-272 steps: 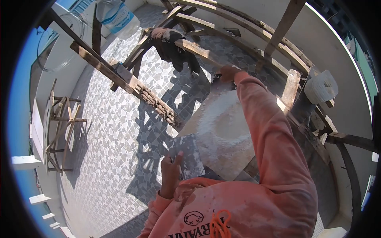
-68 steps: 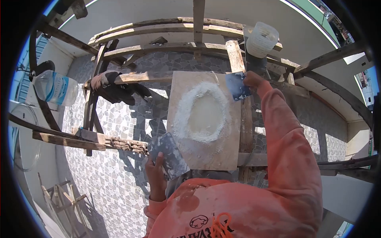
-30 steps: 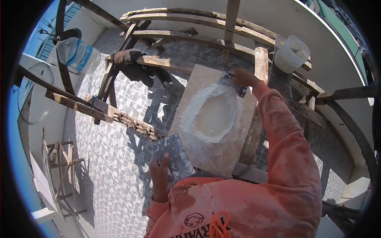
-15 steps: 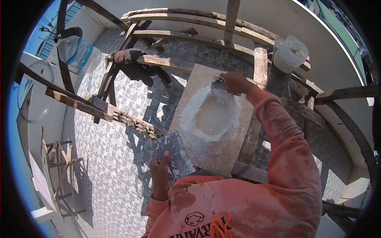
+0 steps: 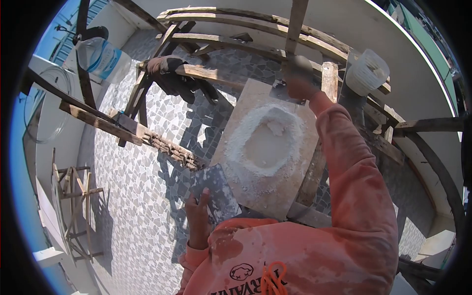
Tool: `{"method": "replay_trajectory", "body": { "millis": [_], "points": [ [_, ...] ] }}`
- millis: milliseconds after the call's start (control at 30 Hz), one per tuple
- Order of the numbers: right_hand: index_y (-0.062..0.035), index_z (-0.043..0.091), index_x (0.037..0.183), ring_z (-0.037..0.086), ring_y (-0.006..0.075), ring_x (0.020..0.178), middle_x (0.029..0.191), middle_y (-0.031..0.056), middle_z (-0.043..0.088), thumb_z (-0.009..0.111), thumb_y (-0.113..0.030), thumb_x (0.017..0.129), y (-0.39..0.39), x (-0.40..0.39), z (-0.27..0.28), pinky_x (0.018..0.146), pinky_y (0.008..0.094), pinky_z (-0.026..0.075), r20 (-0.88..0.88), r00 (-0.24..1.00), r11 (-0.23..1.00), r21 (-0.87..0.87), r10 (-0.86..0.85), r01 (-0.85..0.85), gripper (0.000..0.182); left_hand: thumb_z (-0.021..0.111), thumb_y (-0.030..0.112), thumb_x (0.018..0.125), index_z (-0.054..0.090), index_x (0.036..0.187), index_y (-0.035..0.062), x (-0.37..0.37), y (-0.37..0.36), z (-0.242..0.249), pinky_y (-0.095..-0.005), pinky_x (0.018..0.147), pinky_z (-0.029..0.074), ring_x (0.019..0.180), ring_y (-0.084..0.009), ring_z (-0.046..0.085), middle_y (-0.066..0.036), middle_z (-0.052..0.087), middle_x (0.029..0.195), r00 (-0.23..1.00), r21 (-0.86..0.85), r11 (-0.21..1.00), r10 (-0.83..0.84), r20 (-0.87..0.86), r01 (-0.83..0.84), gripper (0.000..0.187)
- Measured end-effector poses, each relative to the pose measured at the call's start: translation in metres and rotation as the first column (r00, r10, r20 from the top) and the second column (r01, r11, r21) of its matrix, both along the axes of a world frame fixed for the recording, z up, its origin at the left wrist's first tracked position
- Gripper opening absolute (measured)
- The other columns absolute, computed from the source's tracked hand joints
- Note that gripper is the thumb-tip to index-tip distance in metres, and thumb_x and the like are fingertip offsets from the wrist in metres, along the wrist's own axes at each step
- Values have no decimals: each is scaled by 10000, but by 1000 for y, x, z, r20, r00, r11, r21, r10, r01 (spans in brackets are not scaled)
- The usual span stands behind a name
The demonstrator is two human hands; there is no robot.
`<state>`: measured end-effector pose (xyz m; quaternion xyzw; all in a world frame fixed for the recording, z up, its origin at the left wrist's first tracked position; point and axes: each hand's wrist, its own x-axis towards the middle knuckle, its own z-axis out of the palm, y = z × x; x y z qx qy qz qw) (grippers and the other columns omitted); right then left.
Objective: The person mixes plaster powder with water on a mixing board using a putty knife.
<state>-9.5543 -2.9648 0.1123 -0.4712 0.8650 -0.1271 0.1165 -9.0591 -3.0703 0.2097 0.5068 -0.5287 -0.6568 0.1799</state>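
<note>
A ring of white powder (image 5: 236,132) lies on a beige board (image 5: 255,91), with a pale wet pool (image 5: 265,149) inside it. At the pool's far end a clump of powder (image 5: 277,129) sits in the liquid. My right hand (image 5: 302,88) is closed on a putty knife (image 5: 282,92), whose flat blade is over the board's far edge, beyond the powder. Part of that hand is smeared. My left hand (image 5: 198,216) grips a flat, plaster-stained rectangular plate (image 5: 220,191) at the board's near left corner, thumb on top.
Wooden beams (image 5: 221,42) frame the area around the board. Dark gloves (image 5: 172,78) hang over a beam at the left. A translucent plastic tub (image 5: 366,73) stands at the right, and a clear water container (image 5: 101,56) is at the far left. Below is a stone-patterned tiled floor (image 5: 132,196).
My right hand and the putty knife have drawn back from the powder's far rim. Some powder has slid into the pool there. My left hand keeps its hold; the view shifts slightly.
</note>
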Motion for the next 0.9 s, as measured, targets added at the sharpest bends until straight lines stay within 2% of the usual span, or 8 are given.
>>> {"method": "replay_trajectory", "body": {
  "millis": [100,200,333,533,567,700,767,900],
  "points": [
    [-57,656,1194,659,419,982,1007,256,689,575,-110,754,16,-47,-43,866,465,519,41,997,997,50,-64,62,450,689,181,930,656,1033,-5,-1,4,5,-255,630,443,721,-71,530,-12,642,874,999,-3,1000,26,40,-26,215],
    [-56,649,1222,654,417,1023,1058,255,686,569,-126,749,18,-61,-52,905,443,514,91,992,985,155,-92,77,485,690,192,929,659,1040,-12,2,3,5,-256,628,435,714,-74,522,-15,640,870,997,-41,999,20,76,-17,234],
    [-76,649,1236,648,408,1050,1102,245,680,557,-142,751,-2,-63,-59,933,446,501,218,967,950,305,-136,64,498,691,202,930,652,939,13,5,7,3,-260,591,401,680,-63,471,13,586,798,995,-55,996,77,70,-73,192],
    [-112,657,1222,651,396,1039,1084,221,690,536,-173,775,-53,-18,-37,919,466,498,274,950,960,190,149,-205,467,703,220,929,619,836,46,11,9,4,-253,545,350,640,-45,406,50,508,731,991,-48,994,103,87,-99,215],
    [-107,659,1216,656,362,1047,1130,193,686,592,-160,766,-61,-8,-28,883,446,497,299,946,951,239,122,-198,458,705,221,928,623,839,45,13,9,2,-252,543,349,640,-43,409,49,514,732,991,-53,994,102,87,-98,214],
    [-108,645,1203,645,394,1039,1111,205,680,571,-151,788,-80,17,-14,882,465,492,249,940,932,217,234,-290,424,699,229,930,637,840,31,8,11,4,-261,540,351,640,-48,420,38,536,727,990,-39,990,138,31,-136,227],
    [-95,631,1175,644,425,1004,1065,233,678,558,-152,804,-84,24,-15,862,494,489,226,925,924,163,307,-346,382,695,246,931,645,844,21,11,9,-1,-269,545,356,638,-56,425,31,550,725,992,-64,991,119,49,-116,247],
    [-91,639,1167,641,430,989,1056,233,679,542,-119,814,-85,40,1,852,500,487,201,904,910,100,377,-402,367,691,279,928,653,854,6,12,6,1,-280,562,365,646,-69,430,24,559,719,989,-89,995,61,133,-49,286]
  ]
}}
